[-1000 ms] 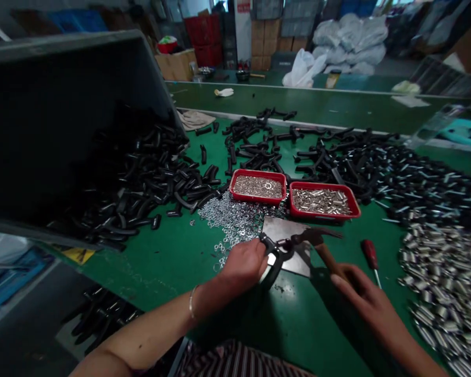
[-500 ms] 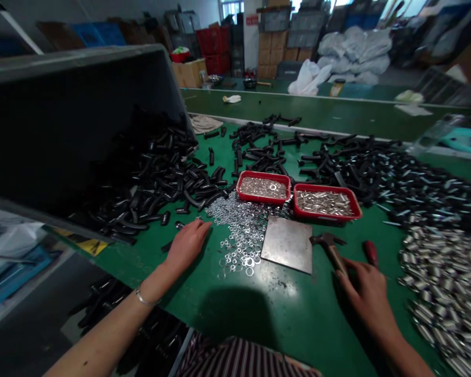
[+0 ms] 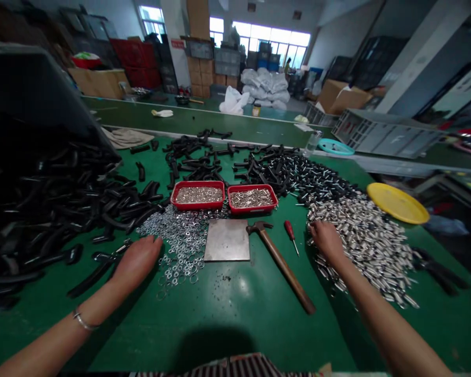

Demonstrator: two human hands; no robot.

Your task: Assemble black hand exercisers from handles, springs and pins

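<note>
My left hand (image 3: 138, 260) rests on the bench with its fingers curled; whatever they hold is hidden. Beside it lie black curved handles (image 3: 92, 277), with small metal ends by my knuckles. My right hand (image 3: 328, 242) has its fingertips bunched at the left edge of a heap of silvery metal sleeves (image 3: 371, 248); I cannot see what is between them. A claw hammer (image 3: 284, 267) lies on the green bench, its head touching a square steel plate (image 3: 226, 240). Loose washers (image 3: 184, 246) spread between my left hand and the plate.
Two red trays (image 3: 198, 206) (image 3: 253, 209) of small metal parts stand behind the plate. A red screwdriver (image 3: 289, 229) lies right of the hammer. Black handles with bolts (image 3: 298, 170) cover the back. A tipped grey bin (image 3: 82, 112) stands left, a yellow lid (image 3: 397, 202) right.
My right hand has let go of the hammer handle and moved right to the metal sleeves. The hammer now lies on the bench. The view has swung right; my left hand stays near the black handles.
</note>
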